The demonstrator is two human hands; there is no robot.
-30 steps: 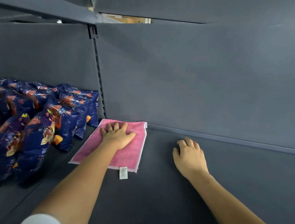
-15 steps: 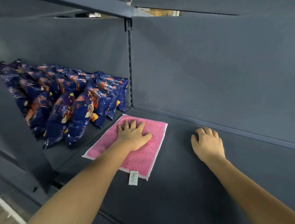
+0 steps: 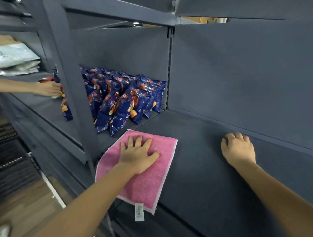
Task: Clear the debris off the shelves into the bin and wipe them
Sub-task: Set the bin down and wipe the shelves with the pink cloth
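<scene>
A pink cloth (image 3: pixel 145 186) lies flat on the dark grey shelf (image 3: pixel 203 174), its near edge and white tag hanging over the shelf's front lip. My left hand (image 3: pixel 138 153) presses down on the cloth with fingers spread. My right hand (image 3: pixel 237 148) rests on the bare shelf farther right, close to the back panel, fingers curled under with nothing visible in it. No debris or bin shows in this view.
Several blue snack bags (image 3: pixel 124 100) stand on the shelf section to the left, just behind the cloth. A grey upright post (image 3: pixel 71 89) divides the sections. Another person's hand (image 3: pixel 49 89) reaches onto the far left shelf. White packets (image 3: pixel 13 58) lie stacked above it.
My left hand has dragged the cloth toward the shelf's front edge, so its tag now overhangs. The view has swung left and back, revealing the post, the floor and another person's hand.
</scene>
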